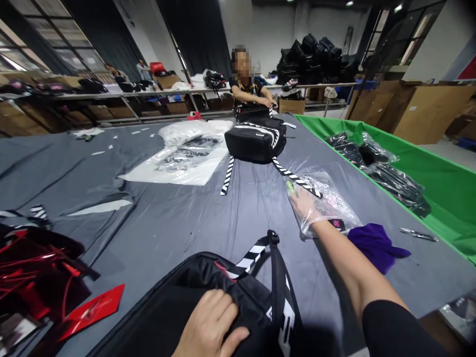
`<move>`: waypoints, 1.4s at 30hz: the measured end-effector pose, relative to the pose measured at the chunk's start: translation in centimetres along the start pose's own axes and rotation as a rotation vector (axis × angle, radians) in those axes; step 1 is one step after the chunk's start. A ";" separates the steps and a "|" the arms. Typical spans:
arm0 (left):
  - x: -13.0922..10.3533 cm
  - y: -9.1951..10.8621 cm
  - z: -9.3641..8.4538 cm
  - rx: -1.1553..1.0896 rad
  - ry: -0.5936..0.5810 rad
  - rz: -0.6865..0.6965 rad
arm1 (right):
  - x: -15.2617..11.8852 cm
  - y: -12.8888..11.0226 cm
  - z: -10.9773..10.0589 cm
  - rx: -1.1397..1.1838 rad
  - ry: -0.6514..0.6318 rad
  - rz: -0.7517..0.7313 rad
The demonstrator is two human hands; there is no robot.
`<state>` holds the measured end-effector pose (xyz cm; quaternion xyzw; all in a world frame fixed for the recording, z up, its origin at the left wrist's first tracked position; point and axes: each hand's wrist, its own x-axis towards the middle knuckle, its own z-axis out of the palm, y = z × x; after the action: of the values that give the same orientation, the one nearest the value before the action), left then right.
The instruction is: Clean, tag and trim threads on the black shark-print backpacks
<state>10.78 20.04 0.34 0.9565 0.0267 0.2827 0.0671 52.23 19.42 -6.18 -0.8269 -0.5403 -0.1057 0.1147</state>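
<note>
A black backpack point(159, 307) with black-and-white striped straps lies in front of me. My left hand point(211, 322) rests on it, fingers curled against the fabric; what they grip, if anything, is hidden. Stretched forward to the right, my right hand point(305, 204) is at a clear plastic bag point(334, 201) holding small items, beside a yellow-green object point(290, 187). Its fingertips are too blurred to tell whether they hold anything. Another black backpack point(251, 141) stands farther back, and one of its striped straps reaches the plastic bag.
Across the table point(156, 218) a person point(247, 89) handles a black bag. Purple cloth point(375, 245) and metal snips point(418, 234) lie right. Packed bags fill a green-lined bin point(442, 178). Red and black items point(33, 277) lie left, white plastic bags point(186, 153) farther back.
</note>
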 end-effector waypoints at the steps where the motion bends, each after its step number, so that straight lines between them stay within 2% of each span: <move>1: 0.0 -0.1 0.1 -0.010 -0.005 -0.003 | 0.1 0.0 0.2 -0.009 -0.014 -0.008; 5: 0.1 -0.4 0.4 -0.030 -0.012 -0.026 | -0.4 0.1 0.5 -0.029 -0.052 -0.025; 9: 0.2 -0.4 0.4 -0.022 -0.011 -0.037 | -1.0 -0.3 0.3 -0.006 -0.073 0.067; 15: 0.2 -0.1 0.4 -0.004 0.015 -0.046 | -1.6 -0.4 -1.5 0.055 -0.031 0.164; 18: 0.2 0.0 0.3 0.011 0.025 -0.042 | -3.4 -0.4 -2.4 0.116 -0.002 0.251; 22: 0.3 0.0 0.3 0.036 0.039 -0.022 | -8.9 -0.9 -3.5 0.241 0.060 0.434; 26: 0.2 0.1 0.3 0.066 0.057 -0.004 | -17.0 -1.3 -5.6 0.435 0.128 0.653; 29: 0.1 0.2 0.2 0.091 0.077 0.015 | -23.3 -2.0 -7.9 0.662 0.132 0.771; 32: 0.1 0.3 0.3 0.129 0.092 0.022 | -28.5 -4.2 -10.4 0.912 0.098 0.848; 34: 0.0 0.6 0.3 0.160 0.101 0.024 | -30.9 -6.6 -12.3 1.229 0.047 0.893; 36: -0.1 1.1 0.2 0.191 0.128 0.019 | -32.5 -9.5 -14.3 1.606 -0.031 0.902; 38: -0.2 1.8 -0.3 0.221 0.173 0.003 | -33.4 -12.4 -16.1 1.879 -0.124 0.848; 42: -0.1 3.7 -2.4 0.275 0.246 0.001 | -34.9 -16.3 -18.2 2.110 -0.361 0.664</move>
<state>9.41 16.61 2.81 0.9149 0.0726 0.3912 -0.0683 22.57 -10.09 1.92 -0.4222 -0.1210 0.5623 0.7007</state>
